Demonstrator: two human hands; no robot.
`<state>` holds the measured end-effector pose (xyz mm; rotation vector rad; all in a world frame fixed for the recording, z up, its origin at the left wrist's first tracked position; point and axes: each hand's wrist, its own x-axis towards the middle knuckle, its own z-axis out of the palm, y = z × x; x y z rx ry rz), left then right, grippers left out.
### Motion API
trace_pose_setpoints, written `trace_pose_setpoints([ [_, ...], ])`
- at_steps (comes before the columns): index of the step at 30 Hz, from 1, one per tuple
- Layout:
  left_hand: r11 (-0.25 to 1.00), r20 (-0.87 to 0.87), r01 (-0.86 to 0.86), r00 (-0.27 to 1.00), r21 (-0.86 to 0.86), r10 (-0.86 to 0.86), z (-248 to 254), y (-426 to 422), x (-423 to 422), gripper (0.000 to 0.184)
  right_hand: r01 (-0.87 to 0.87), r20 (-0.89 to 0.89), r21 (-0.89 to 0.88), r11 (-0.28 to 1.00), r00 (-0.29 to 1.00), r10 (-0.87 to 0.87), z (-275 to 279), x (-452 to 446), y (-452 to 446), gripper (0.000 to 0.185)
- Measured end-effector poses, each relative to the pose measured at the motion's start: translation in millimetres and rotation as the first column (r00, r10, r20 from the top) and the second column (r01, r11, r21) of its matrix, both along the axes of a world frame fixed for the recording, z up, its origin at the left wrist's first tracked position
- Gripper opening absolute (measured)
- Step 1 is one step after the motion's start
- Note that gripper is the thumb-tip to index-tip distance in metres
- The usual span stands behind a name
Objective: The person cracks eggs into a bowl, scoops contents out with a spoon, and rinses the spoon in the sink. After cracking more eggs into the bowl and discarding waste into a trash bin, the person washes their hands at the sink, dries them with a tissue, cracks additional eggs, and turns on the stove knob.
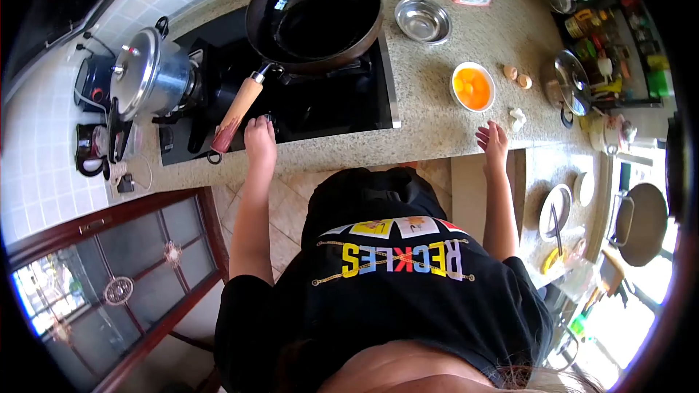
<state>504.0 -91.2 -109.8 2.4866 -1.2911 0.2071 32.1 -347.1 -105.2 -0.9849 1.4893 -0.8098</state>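
Note:
My left hand (260, 140) is at the front edge of the black gas stove (335, 113), its fingers closed around a small control knob (270, 119) that they partly cover. Just left of this hand, the wooden handle (238, 113) of a large dark wok (320, 18) points toward me; the wok sits on the right burner and looks bare inside. My right hand (494, 142) hovers over the counter edge with its fingers apart, holding nothing. Beyond it are a white bowl of cracked eggs (473, 87) with orange yolks, a crumpled white tissue (517, 119) and eggshells (517, 76).
A pressure cooker (145, 73) stands on the left burner. Behind the egg bowl is a steel bowl (424, 20). To the right are a lidded pot (566, 84), bottles on a rack (601, 36) and a sink-side counter (542, 175) with a pan (556, 211).

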Motion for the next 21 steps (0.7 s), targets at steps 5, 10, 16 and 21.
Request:
trace_pose_setpoints([
  [5,1.000,-0.003,0.012,1.000,-0.015,-0.012,-1.1,-2.1,0.3,0.011,0.090,0.202,0.102,0.991,0.973,-0.109,-16.4,7.5,-2.1,0.040],
  [10,1.000,-0.007,-0.002,1.000,0.014,0.002,-3.6,-1.5,4.2,0.016,0.063,0.302,0.178,0.982,0.946,-0.116,-16.7,14.0,-9.8,0.047],
  [16,0.954,-0.353,-0.161,0.934,-0.252,0.064,-27.2,17.8,21.6,0.014,-0.067,0.322,0.165,0.984,0.947,0.011,-12.7,20.0,-26.0,0.046],
  [21,0.746,-0.870,-0.637,0.463,-0.193,0.171,-26.1,35.3,25.7,0.018,-0.123,0.304,0.195,0.973,0.951,0.059,-13.7,22.0,-26.9,0.049],
])
